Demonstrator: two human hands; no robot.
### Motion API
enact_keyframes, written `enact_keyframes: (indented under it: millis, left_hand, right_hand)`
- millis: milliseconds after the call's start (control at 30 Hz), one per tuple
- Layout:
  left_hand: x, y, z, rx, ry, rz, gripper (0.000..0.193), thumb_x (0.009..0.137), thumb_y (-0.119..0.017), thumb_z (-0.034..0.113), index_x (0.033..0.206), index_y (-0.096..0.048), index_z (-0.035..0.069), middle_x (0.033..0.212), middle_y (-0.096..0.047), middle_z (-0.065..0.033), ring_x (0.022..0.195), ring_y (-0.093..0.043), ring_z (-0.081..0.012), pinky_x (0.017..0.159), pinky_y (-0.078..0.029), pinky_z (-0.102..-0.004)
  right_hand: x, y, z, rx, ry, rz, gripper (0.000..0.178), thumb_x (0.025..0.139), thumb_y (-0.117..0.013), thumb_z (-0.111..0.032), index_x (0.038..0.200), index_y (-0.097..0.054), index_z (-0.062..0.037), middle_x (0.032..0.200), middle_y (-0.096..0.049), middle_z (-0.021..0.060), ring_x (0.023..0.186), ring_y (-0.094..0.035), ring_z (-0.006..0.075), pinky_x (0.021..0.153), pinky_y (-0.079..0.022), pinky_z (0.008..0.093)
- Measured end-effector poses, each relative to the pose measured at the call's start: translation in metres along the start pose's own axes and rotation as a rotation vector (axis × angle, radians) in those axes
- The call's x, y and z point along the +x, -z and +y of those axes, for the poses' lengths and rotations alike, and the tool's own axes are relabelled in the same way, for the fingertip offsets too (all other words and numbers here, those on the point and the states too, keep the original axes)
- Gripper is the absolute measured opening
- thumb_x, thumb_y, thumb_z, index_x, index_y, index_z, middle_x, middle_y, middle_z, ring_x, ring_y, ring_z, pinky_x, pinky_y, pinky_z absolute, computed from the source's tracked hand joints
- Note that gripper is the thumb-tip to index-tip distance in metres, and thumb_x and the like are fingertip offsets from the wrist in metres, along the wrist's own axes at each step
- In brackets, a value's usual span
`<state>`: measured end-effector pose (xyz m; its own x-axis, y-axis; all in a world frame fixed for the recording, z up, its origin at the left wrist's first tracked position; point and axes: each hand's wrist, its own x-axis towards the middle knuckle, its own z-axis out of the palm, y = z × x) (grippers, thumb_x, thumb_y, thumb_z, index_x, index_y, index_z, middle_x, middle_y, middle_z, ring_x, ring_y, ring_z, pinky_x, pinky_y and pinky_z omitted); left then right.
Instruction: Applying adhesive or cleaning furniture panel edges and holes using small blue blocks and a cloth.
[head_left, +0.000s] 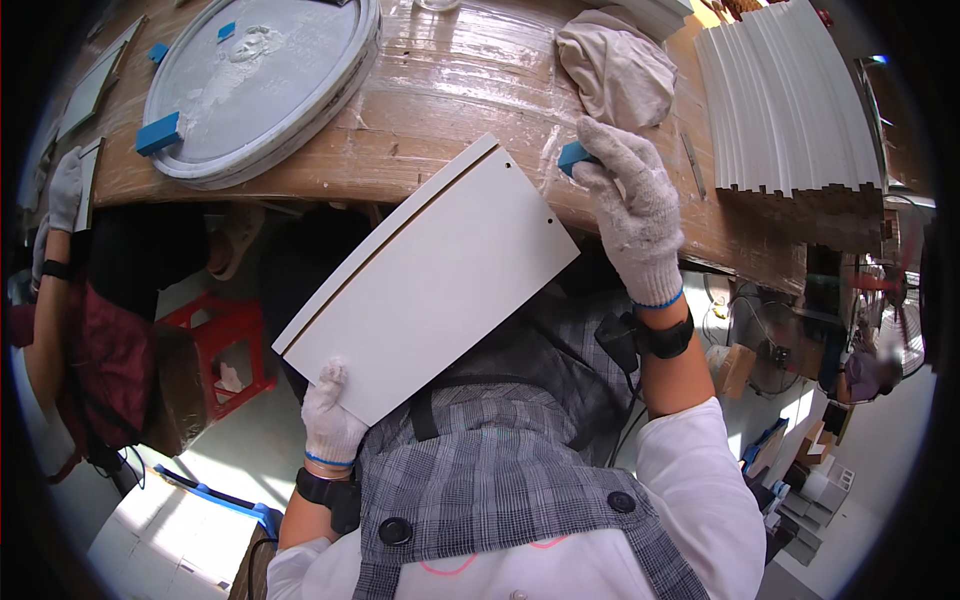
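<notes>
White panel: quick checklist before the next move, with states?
1. Left hand grips the white panel at its lower corner: ok.
2. Right hand has a grip on the blue block: ok, though the glove hides most of it.
3. Block touching the panel's upper right edge: cannot tell.
4. Panel's far end propped on the wooden table edge: cannot tell, it may only overlap it in this view.
5. Beige cloth apart from the panel: ok.
6. Other person's gloved hand at far left, apart from the panel: ok.
</notes>
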<state>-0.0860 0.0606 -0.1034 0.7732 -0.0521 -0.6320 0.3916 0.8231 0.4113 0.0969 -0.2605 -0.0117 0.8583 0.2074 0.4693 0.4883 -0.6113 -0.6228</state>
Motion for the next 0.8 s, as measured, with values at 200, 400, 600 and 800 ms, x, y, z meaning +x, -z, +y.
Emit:
enact_keyframes:
  millis: [200,400,600,800]
  left_hand:
    - [0.001,0.002,0.0,-0.016,-0.028,-0.046,0.045,0.094,-0.05,0.012,0.136,-0.04,-0.001,0.133,-0.05,-0.0181,0.123,-0.05,-0.0351,0.104,-0.042,-0.0524]
    - [0.001,-0.005,-0.001,-0.062,0.0,-0.053,0.044,0.094,-0.048,0.011,0.136,-0.041,0.0,0.134,-0.048,-0.0181,0.124,-0.049,-0.0345,0.105,-0.041,-0.0528]
    - [0.002,0.012,-0.006,-0.047,-0.029,-0.087,0.042,0.096,-0.049,0.014,0.135,-0.041,0.0,0.132,-0.05,-0.018,0.123,-0.05,-0.0343,0.104,-0.041,-0.0527]
    - [-0.003,0.0,-0.002,-0.02,-0.025,-0.08,0.041,0.095,-0.049,0.013,0.133,-0.043,0.0,0.131,-0.051,-0.0174,0.122,-0.051,-0.0337,0.104,-0.042,-0.0531]
  right_hand:
    - [-0.027,0.026,-0.015,0.438,-0.511,0.159,0.034,0.096,-0.054,-0.01,0.128,-0.054,0.0029,0.124,-0.059,0.0109,0.11,-0.058,0.0164,0.095,-0.048,0.0308]
    - [-0.044,0.026,-0.018,0.904,-0.77,0.177,0.04,0.097,-0.053,-0.015,0.132,-0.048,0.0036,0.117,-0.06,0.0158,0.105,-0.061,0.0224,0.092,-0.052,0.0375]
    - [-0.028,-0.025,-0.043,1.284,-0.706,-0.036,0.04,0.097,-0.052,-0.018,0.13,-0.048,0.0058,0.116,-0.059,0.0165,0.104,-0.061,0.0236,0.095,-0.05,0.0398]
    - [0.009,-0.036,-0.001,1.239,-0.451,0.451,0.035,0.096,-0.055,-0.015,0.126,-0.053,0.0018,0.118,-0.06,0.0131,0.109,-0.059,0.0263,0.101,-0.047,0.0436]
